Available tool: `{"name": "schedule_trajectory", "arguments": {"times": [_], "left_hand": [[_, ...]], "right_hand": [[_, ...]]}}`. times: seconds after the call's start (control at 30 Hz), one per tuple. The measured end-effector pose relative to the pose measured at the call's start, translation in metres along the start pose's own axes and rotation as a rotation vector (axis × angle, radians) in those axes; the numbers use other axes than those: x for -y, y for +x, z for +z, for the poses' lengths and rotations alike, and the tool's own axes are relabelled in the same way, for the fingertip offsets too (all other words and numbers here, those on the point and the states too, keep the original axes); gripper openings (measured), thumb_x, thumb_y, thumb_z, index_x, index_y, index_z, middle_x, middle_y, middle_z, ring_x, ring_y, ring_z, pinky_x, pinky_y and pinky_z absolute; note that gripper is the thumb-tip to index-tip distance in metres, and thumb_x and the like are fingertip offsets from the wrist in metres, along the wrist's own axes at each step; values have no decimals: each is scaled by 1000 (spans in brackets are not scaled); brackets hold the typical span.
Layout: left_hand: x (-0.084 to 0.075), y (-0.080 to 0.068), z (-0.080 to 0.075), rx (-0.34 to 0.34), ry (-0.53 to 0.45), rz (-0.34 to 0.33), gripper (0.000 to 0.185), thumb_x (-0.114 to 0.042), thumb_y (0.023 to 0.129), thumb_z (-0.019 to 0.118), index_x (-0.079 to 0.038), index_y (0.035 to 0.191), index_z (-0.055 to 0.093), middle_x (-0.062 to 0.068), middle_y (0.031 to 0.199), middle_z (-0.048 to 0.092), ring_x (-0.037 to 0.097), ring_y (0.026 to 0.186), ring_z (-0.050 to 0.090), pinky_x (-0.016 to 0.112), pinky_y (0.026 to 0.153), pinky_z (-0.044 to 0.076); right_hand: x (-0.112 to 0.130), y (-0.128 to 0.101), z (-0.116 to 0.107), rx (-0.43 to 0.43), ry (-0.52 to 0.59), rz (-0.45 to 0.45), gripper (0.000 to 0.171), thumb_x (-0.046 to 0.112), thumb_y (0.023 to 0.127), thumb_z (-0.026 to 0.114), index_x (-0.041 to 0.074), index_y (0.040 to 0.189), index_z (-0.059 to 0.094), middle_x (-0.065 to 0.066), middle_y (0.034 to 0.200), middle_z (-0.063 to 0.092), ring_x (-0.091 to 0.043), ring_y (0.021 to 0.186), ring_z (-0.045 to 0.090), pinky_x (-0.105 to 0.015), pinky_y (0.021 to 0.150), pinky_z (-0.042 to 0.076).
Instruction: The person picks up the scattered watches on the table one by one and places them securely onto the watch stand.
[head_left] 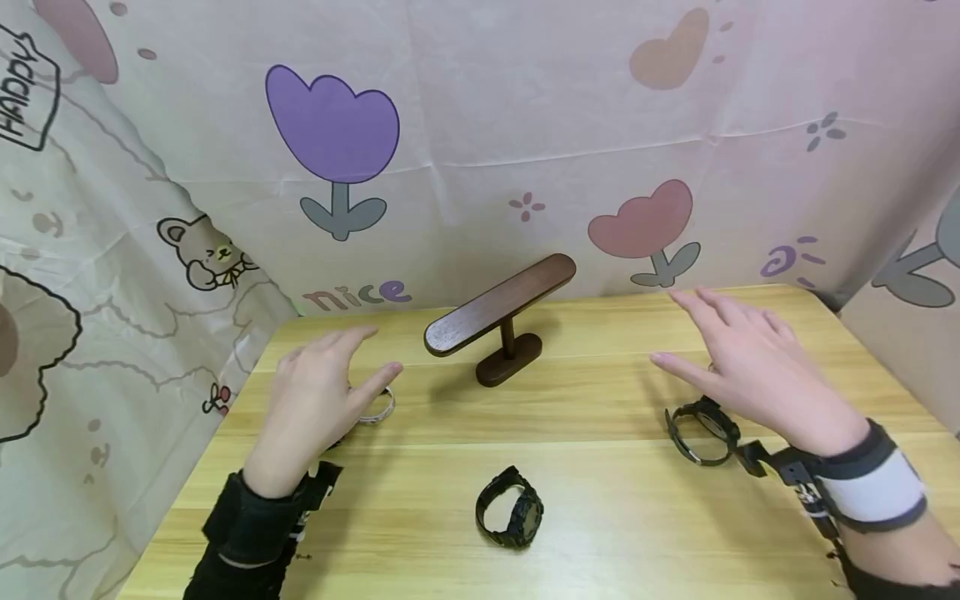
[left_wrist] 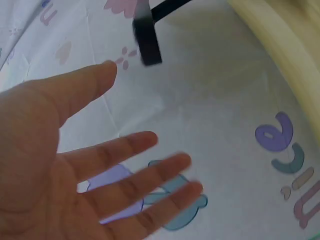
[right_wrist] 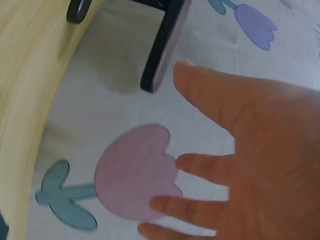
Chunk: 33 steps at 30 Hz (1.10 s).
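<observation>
Both hands hover over the wooden table [head_left: 600,400], palms down, fingers straight and spread, neither holding anything. Under the left hand [head_left: 315,392] lies a silver bangle [head_left: 378,408], partly hidden by the palm, its rim showing just beside the thumb; that hand is plainly the nearer one to it. The right hand [head_left: 750,367] hangs above and slightly behind a black watch with an open strap [head_left: 701,429], which lies flat on the table near that wrist; whether the hand touches it cannot be told, but it looks clear of it. A second black watch [head_left: 510,517], its strap closed into a loop, sits between the two forearms at the near middle of the table, well apart from both hands. Farther back, between the hands, stands a dark wooden display stand [head_left: 498,312], a flat bar on a short post and oval foot; its long axis runs on a slant, the low end toward the left hand and the high end back toward the right. The wrist views show each open palm against the printed cloth backdrop [head_left: 480,125], with the stand's bar dark at the top. Open table lies on both sides of the stand and in front of it; the cloth closes in the back and both sides, and the right table edge is near the right hand.
</observation>
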<state>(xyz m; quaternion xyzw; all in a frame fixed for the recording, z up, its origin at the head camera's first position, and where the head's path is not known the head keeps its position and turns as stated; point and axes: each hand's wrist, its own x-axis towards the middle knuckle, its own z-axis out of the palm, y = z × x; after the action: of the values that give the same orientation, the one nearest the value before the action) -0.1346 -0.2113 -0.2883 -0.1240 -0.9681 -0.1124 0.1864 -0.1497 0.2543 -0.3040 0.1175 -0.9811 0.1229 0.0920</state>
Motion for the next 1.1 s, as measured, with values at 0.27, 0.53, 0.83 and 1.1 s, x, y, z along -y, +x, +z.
{"name": "schedule_trajectory", "arguments": {"times": [0.27,0.53,0.83,1.1], "left_hand": [[-8,12,19,-54,-124,68,42,-39,97,80,-12,130,75,9,113,80,26,86,74,47,74,61],[-13,23,35,-20,-153,89,55,-43,93,83,-11,135,70,9,109,80,27,92,77,45,75,62],[-19,33,47,-62,-151,100,56,-45,89,87,-11,131,72,5,100,80,21,81,74,40,65,59],[-20,33,50,-84,-168,112,48,-41,88,89,-15,126,75,1,96,79,21,78,73,36,61,56]], "right_hand": [[23,40,10,-23,79,-86,57,48,102,71,11,145,65,-18,142,70,-38,120,71,-61,85,60],[29,82,24,2,163,-119,58,36,101,75,5,147,61,-21,135,72,-39,117,73,-61,93,59],[31,121,35,38,303,-93,71,28,101,75,5,160,44,-28,145,64,-45,132,65,-64,105,54],[38,137,45,41,354,-141,72,24,102,75,5,163,41,-25,159,53,-45,136,62,-61,112,51]]}}
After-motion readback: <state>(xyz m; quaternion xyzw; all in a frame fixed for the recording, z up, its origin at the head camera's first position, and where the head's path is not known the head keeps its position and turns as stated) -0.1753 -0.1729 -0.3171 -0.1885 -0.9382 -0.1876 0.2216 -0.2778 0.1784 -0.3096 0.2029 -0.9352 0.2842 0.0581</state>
